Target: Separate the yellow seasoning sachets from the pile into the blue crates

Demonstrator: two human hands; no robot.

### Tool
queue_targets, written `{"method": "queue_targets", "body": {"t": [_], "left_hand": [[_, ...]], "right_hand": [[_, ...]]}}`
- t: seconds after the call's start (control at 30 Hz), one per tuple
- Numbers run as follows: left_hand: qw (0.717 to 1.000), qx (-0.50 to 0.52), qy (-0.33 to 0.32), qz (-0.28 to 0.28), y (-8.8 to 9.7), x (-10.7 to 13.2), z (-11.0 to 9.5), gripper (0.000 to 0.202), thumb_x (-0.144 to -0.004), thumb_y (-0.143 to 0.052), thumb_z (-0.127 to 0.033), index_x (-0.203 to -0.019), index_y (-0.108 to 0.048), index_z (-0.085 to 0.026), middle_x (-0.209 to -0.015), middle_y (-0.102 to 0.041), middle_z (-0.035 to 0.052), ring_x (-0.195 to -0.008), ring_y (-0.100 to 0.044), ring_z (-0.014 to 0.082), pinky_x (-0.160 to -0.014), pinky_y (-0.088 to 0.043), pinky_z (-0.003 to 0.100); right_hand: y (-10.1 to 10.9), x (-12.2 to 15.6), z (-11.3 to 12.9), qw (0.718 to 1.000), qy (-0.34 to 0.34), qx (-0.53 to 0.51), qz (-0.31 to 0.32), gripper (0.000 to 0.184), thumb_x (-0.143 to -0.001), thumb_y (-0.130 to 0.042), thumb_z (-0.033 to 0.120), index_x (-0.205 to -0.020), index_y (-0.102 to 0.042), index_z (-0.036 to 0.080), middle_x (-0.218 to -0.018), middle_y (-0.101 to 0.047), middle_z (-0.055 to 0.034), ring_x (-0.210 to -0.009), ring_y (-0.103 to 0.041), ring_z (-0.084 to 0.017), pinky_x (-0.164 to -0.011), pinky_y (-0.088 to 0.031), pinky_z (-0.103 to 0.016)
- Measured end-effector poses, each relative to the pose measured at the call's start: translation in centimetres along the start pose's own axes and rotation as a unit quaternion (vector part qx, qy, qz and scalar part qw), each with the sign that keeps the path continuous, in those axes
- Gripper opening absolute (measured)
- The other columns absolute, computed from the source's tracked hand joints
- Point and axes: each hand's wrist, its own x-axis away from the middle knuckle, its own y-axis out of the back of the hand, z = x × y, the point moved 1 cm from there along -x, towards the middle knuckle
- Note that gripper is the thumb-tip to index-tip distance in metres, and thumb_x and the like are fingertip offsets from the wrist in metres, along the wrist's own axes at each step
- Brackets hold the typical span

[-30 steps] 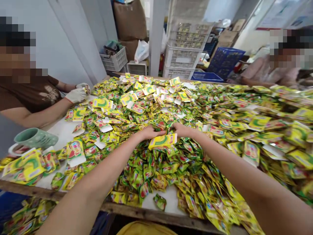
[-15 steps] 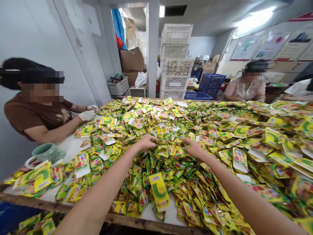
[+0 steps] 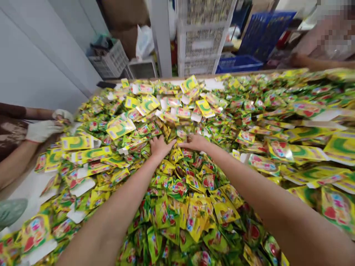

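Observation:
Small yellow-and-green packets (image 3: 177, 188) with red fruit pictures lie in a deep heap on the table. Both arms stretch forward over the pile. My left hand (image 3: 161, 146) rests on packets in the middle, its fingers spread and dipping among them, thumb pointing right. Close beside it, my right hand (image 3: 197, 143) reaches left with its thumb extended, touching packets; some of its fingertips are hidden in the heap. Neither hand is visibly gripping a packet. Flat yellow boxes (image 3: 121, 125) with white flaps lie on top of the pile around the hands.
At the left, a co-worker's gloved hands (image 3: 46, 129) work at the pile's edge. A green mug (image 3: 12, 212) stands on the table at the lower left. Stacked white crates (image 3: 203, 44) and a blue crate (image 3: 240, 63) stand behind the table. Another person's arm (image 3: 318, 63) shows at right.
My view has tilted down and closer to the heap. My hands have come nearer together, and packets now cover the front where a yellow box and bare tabletop showed before.

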Motion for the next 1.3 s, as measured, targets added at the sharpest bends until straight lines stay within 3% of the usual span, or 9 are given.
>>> {"method": "queue_targets", "body": {"t": [0.1,0.27,0.37,0.53,0.77,0.97,1.13,1.2,1.3], "left_hand": [[0.996,0.031,-0.008,0.078,-0.3,0.3,-0.9,0.057,-0.072,-0.062,-0.056,-0.115,-0.059,-0.018,-0.131,-0.056,0.0152,-0.125,-0.045,0.0366,-0.105,-0.031,0.048],[0.976,0.109,0.016,0.191,1.6,4.3,-1.5,0.050,-0.080,-0.053,-0.050,-0.121,-0.054,-0.021,-0.120,-0.065,0.0063,-0.106,-0.060,0.0233,-0.092,-0.046,0.034],[0.965,0.125,0.013,0.230,3.2,7.3,-3.0,0.051,-0.079,-0.057,-0.051,-0.120,-0.055,-0.020,-0.117,-0.066,0.0058,-0.106,-0.060,0.0239,-0.093,-0.046,0.035],[0.947,0.008,-0.115,0.299,4.6,12.9,-6.5,0.054,-0.084,-0.052,-0.049,-0.130,-0.048,-0.022,-0.126,-0.061,0.0063,-0.112,-0.058,0.0247,-0.096,-0.043,0.035],[0.914,-0.085,-0.203,0.342,4.2,19.2,-7.6,0.057,-0.084,-0.055,-0.047,-0.132,-0.051,-0.018,-0.114,-0.066,0.0157,-0.107,-0.057,0.0369,-0.098,-0.034,0.050],[0.878,-0.135,-0.228,0.399,3.9,20.8,-6.3,0.058,-0.087,-0.048,-0.051,-0.136,-0.046,-0.019,-0.114,-0.065,0.0153,-0.110,-0.054,0.0344,-0.100,-0.031,0.048],[0.858,-0.148,-0.255,0.421,4.4,21.2,-5.9,0.056,-0.089,-0.045,-0.051,-0.136,-0.045,-0.021,-0.125,-0.061,0.0136,-0.116,-0.050,0.0331,-0.102,-0.029,0.048],[0.852,-0.149,-0.267,0.424,4.5,20.9,-6.1,0.060,-0.089,-0.043,-0.054,-0.138,-0.044,-0.021,-0.128,-0.059,0.0141,-0.118,-0.048,0.0345,-0.102,-0.029,0.049],[0.847,-0.178,-0.298,0.403,4.2,19.8,-6.8,0.058,-0.086,-0.041,-0.062,-0.130,-0.055,-0.026,-0.125,-0.058,0.0135,-0.119,-0.045,0.0358,-0.101,-0.031,0.050]], "right_hand": [[-1.1,0.4,2.0,0.991,-0.022,-0.094,0.087,0.066,-0.064,-0.074,0.058,-0.114,-0.060,0.017,-0.108,-0.068,-0.0114,-0.098,-0.064,-0.025,-0.087,-0.050,-0.036],[0.0,6.2,4.8,0.931,-0.079,-0.297,0.197,0.059,-0.068,-0.073,0.037,-0.119,-0.052,0.016,-0.101,-0.069,-0.0092,-0.081,-0.065,-0.020,-0.070,-0.054,-0.032],[2.2,9.9,5.6,0.938,-0.098,-0.288,0.169,0.065,-0.062,-0.075,0.030,-0.120,-0.049,0.017,-0.104,-0.066,-0.0069,-0.080,-0.063,-0.018,-0.070,-0.053,-0.030],[4.9,17.1,5.1,0.961,-0.074,-0.242,0.111,0.068,-0.058,-0.072,0.022,-0.122,-0.049,0.017,-0.102,-0.064,-0.0028,-0.085,-0.059,-0.018,-0.078,-0.049,-0.032],[2.2,26.6,3.4,0.974,-0.113,-0.193,0.036,0.071,-0.067,-0.062,0.021,-0.135,-0.043,0.018,-0.109,-0.066,-0.0070,-0.094,-0.062,-0.023,-0.086,-0.047,-0.037],[0.4,29.2,4.1,0.969,-0.155,-0.191,0.006,0.074,-0.065,-0.063,0.018,-0.137,-0.044,0.019,-0.126,-0.059,-0.0088,-0.113,-0.056,-0.026,-0.098,-0.042,-0.039],[2.2,32.0,4.8,0.965,-0.196,-0.170,-0.042,0.089,-0.059,-0.067,0.013,-0.142,-0.037,0.025,-0.140,-0.047,-0.0053,-0.128,-0.044,-0.024,-0.105,-0.037,-0.035],[3.3,34.8,4.5,0.952,-0.256,-0.140,-0.089,0.089,-0.065,-0.066,0.018,-0.146,-0.029,0.025,-0.146,-0.038,-0.0069,-0.133,-0.036,-0.024,-0.108,-0.034,-0.037],[3.8,40.2,3.8,0.901,-0.396,-0.088,-0.151,0.082,-0.076,-0.059,0.026,-0.147,-0.019,0.017,-0.144,-0.036,-0.0171,-0.133,-0.036,-0.030,-0.106,-0.035,-0.045]]}}
